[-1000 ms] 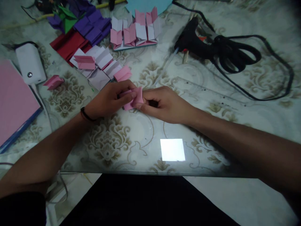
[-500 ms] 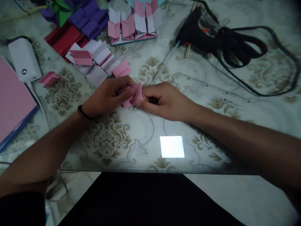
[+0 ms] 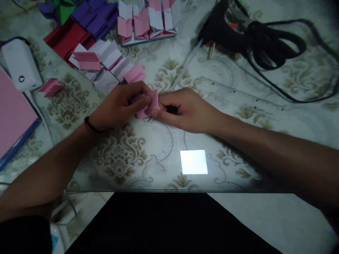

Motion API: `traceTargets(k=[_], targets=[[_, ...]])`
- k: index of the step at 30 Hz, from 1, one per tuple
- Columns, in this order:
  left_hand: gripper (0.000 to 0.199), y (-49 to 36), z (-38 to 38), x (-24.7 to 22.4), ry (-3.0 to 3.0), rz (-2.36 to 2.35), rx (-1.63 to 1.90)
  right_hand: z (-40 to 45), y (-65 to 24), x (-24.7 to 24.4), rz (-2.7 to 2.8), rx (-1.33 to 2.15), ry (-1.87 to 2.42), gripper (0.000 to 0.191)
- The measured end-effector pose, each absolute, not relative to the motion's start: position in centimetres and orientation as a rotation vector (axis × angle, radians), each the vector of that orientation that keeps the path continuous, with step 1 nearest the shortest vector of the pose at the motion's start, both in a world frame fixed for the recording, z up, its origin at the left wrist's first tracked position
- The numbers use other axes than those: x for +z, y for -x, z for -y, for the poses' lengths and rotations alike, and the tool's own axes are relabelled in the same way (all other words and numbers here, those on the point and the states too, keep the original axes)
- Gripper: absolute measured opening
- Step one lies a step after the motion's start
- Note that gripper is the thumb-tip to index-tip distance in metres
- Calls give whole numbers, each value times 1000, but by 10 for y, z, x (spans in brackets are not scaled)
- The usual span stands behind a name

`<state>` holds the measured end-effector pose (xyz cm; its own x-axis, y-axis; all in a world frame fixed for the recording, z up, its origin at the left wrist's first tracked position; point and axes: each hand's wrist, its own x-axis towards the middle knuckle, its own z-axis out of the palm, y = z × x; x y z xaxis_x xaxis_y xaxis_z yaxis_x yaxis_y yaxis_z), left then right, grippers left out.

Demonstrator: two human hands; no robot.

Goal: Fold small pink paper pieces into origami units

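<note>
Between my hands is a small piece of folded pink paper (image 3: 153, 100), low over the table. My left hand (image 3: 124, 102), with a dark band at its wrist, is closed on the paper's left part, the thumb lying across it. At the right edge my right hand (image 3: 185, 109) pinches the same paper between thumb and fingers. The fingers partly hide its folds. Just beyond my left hand lie folded white and pink paper pieces (image 3: 106, 81), and a lone folded pink piece (image 3: 52, 87) rests farther left.
Purple (image 3: 96, 17) and red folded papers (image 3: 66, 40) lie at the back left, near a pink and white paper block (image 3: 148, 23). A black glue gun (image 3: 222, 31) with coiled cord and a clear ruler (image 3: 238, 92) are at right. A white device (image 3: 22, 65) stands beside pink sheets (image 3: 14, 113).
Both hands keep hold of the pink paper with almost the same grip. The whole view has shifted slightly; little else differs.
</note>
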<state>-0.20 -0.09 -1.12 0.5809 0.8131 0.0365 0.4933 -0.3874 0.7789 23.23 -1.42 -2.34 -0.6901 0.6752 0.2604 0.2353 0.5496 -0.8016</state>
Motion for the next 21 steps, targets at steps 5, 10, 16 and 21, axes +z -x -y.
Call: traceTargets(k=[5, 10, 16, 21], targets=[[35, 3, 0, -12, -2074, -1038, 552, 15, -233, -23, 2234, 1052, 751, 48], [39, 2, 0, -12, -2083, -1024, 543, 16, -233, -21, 2236, 1078, 780, 50], [39, 2, 0, -13, -2068, -1026, 537, 16, -234, -20, 2228, 1105, 791, 51], [43, 2, -1, -13, -2090, -1036, 534, 17, -235, -20, 2231, 1114, 803, 50]])
